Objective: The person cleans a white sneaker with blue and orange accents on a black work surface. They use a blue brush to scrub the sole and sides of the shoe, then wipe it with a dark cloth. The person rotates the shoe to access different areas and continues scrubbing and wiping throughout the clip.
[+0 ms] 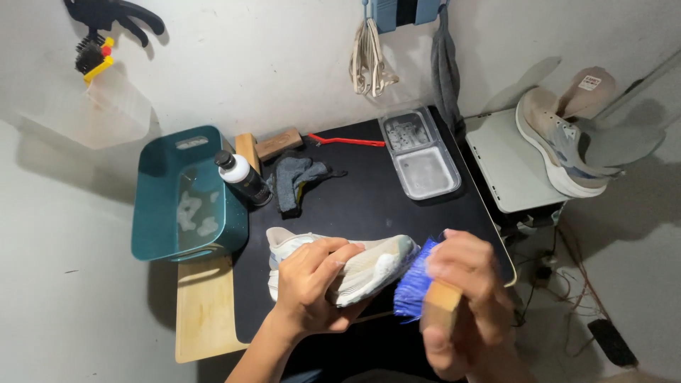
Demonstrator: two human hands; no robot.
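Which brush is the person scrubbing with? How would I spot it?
Start at the black table mat, then drop to its near edge, where the left hand holds a pale sneaker. The brush with bright blue bristles and a wooden block touches its toe, gripped by the right hand; nothing else there is bright blue.
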